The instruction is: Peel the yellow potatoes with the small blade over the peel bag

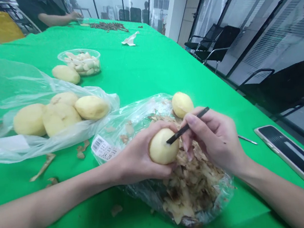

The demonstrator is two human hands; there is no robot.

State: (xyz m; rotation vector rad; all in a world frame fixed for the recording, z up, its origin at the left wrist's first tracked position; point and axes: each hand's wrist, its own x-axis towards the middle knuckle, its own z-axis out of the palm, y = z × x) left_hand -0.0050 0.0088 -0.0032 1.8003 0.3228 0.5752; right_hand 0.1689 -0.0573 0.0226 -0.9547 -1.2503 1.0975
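Left hand gripped a mostly bare potato, right hand pinched a dark tool against it over the peel heap; peeled potatoes sat bagged near the table left edge, none unpeeled visible.

The potato in my left hand is peeled, smooth and pale with a faint sheen. The tool in my right hand looks dark and matt; I cannot tell its material. Dry, rough peels lie on a clear, crinkled, shiny plastic bag with a paper label. The cloth is matt green, the phone glossy.
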